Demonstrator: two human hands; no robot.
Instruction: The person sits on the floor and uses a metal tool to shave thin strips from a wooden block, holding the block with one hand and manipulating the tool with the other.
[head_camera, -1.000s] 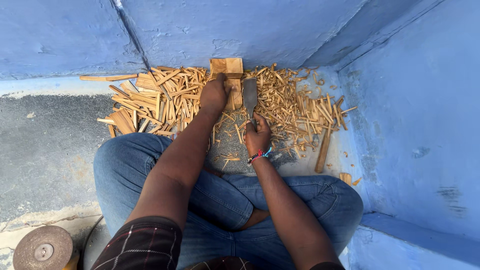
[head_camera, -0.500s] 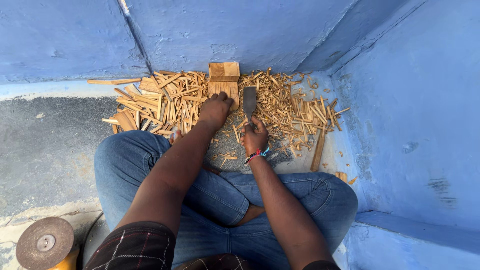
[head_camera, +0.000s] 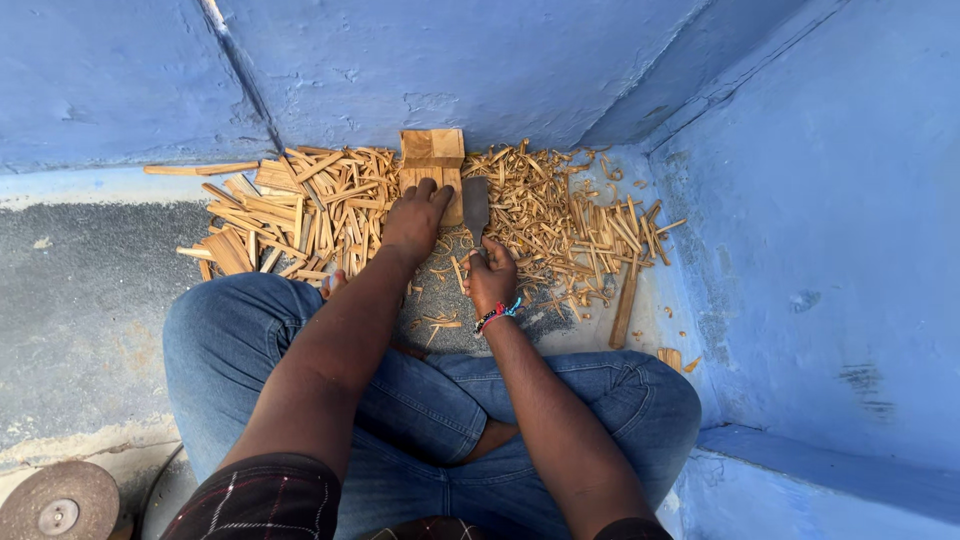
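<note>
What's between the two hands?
Head view: the flat blade held by the right hand, a few loose wood slivers, and gritty floor beside the left hand.

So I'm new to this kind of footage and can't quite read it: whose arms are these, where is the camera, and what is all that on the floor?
There is no machine here. The camera sits on a person's head and looks down, so the two bare arms and the crossed legs in blue jeans are that person's own. They sit on a grey gritty floor in a corner of blue painted walls. The left hand rests its fingers on a small upright block of pale wood by the wall. The right hand, with a coloured bead bracelet at the wrist, holds a flat dark metal blade beside the block. Thin wooden sticks and shavings lie heaped on both sides. A round metal disc shows at the lower left.
</note>
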